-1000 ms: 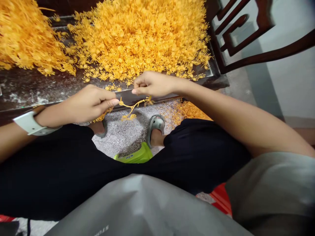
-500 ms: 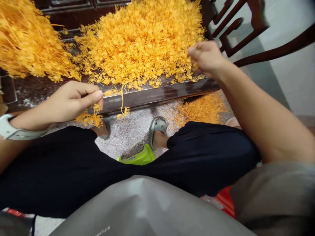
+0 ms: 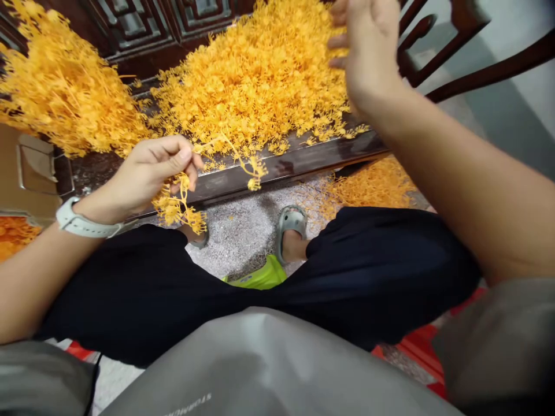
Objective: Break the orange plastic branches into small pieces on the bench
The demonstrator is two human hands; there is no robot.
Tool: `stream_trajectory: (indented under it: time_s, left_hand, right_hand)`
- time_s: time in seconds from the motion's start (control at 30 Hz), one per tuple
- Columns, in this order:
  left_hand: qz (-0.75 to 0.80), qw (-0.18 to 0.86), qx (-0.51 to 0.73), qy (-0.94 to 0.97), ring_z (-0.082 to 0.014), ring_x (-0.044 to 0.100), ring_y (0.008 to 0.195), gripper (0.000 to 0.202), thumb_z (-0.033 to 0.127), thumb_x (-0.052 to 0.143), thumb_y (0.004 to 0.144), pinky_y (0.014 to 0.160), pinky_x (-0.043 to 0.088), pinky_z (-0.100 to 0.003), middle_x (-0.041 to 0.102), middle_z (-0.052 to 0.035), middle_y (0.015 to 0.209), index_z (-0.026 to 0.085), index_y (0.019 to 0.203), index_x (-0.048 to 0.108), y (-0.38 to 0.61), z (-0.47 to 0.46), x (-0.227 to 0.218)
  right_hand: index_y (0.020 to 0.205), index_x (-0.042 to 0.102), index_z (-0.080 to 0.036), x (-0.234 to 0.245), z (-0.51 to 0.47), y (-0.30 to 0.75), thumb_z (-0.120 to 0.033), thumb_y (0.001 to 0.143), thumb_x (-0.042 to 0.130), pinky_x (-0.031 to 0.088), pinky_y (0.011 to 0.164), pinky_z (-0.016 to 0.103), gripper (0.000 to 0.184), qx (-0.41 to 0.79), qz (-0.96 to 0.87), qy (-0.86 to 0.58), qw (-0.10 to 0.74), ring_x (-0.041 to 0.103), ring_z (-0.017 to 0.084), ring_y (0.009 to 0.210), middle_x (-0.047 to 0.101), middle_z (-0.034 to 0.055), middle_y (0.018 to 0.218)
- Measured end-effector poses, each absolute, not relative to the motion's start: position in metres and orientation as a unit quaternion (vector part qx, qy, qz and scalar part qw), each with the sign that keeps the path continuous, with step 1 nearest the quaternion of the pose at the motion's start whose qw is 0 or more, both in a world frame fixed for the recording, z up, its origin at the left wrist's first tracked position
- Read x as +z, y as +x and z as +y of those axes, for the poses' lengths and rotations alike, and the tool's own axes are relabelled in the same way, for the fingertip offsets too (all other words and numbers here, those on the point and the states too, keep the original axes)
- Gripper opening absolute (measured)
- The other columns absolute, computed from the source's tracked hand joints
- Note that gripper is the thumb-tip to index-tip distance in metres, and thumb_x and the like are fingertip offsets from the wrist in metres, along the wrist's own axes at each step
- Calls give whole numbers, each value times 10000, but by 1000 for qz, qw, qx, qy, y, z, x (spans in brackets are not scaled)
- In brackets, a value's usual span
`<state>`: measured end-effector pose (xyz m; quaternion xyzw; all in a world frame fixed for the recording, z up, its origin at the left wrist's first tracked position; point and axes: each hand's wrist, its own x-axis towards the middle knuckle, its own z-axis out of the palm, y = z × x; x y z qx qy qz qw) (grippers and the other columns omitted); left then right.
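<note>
My left hand (image 3: 158,170) pinches a yellow plastic flower sprig (image 3: 255,171) between thumb and forefinger. Its thin stem reaches right across the front edge of the bench. More yellow sprig pieces (image 3: 180,211) hang below the same hand, under the curled fingers. My right hand (image 3: 370,49) is raised at the right end of the large pile of yellow plastic flower pieces (image 3: 260,75). Its fingers are spread apart and nothing shows in them; the fingertips overlap the pile's edge in the view.
A second heap of yellow sprigs (image 3: 78,92) lies at the left on the dark wooden bench (image 3: 295,167). Orange stems (image 3: 368,185) cover floor under the bench. A cardboard box (image 3: 30,173) stands at the left, and a green plastic piece (image 3: 260,276) sits between my feet.
My right hand has moved up and its fingers have opened. My left hand still pinches the sprig, now shifted right in the view, and the sprig's stem has swung right. The view has shifted a little.
</note>
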<state>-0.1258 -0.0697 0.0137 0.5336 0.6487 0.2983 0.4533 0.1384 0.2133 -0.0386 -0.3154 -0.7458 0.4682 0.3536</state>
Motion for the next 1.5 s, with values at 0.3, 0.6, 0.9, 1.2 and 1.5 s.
stream_trajectory:
  time_s: [0.3,0.6,0.9,1.2,1.5]
  left_hand:
    - [674,381,336,536,-99,578,678,276,456,582,1109,584,410,-272,655,15,800,194,1033,626,-131,-75,22]
    - [594,522,348,503,-241,759,876,384,360,657,983,879,501,-363,797,-155,874,132,681,719,-134,-72,2]
    - [615,537,376,438,-141,470,362,402,502,711,1018,506,485,-271,314,106,396,155,1208,788,-116,-61,-18]
    - [534,493,492,479,-74,304,329,247,405,824,962,446,380,-240,354,93,396,162,1008,824,-126,-54,-32]
    - [503,541,474,478,-160,679,660,380,462,819,953,648,573,-267,686,-61,753,168,760,676,-124,-57,-27]
  right_hand:
    - [1107,571,-227,-69,133,105,-996,830,431,644,869,502,829,832,-523,-185,-19,729,352,1071,731,185,1130]
    - [1102,599,-220,-33,110,97,-501,1067,599,535,587,226,283,831,-507,-207,98,615,145,695,665,36,878]
    - [954,547,-176,-39,101,93,-314,1014,722,379,531,198,231,789,-562,-225,102,451,89,625,515,-16,790]
    - [829,480,-218,-45,117,97,-558,1107,492,155,429,218,439,749,-579,-295,127,120,91,509,200,-73,608]
    - [739,335,-231,-61,103,96,-522,1084,502,124,464,258,481,724,-604,-324,78,184,98,547,268,-40,625]
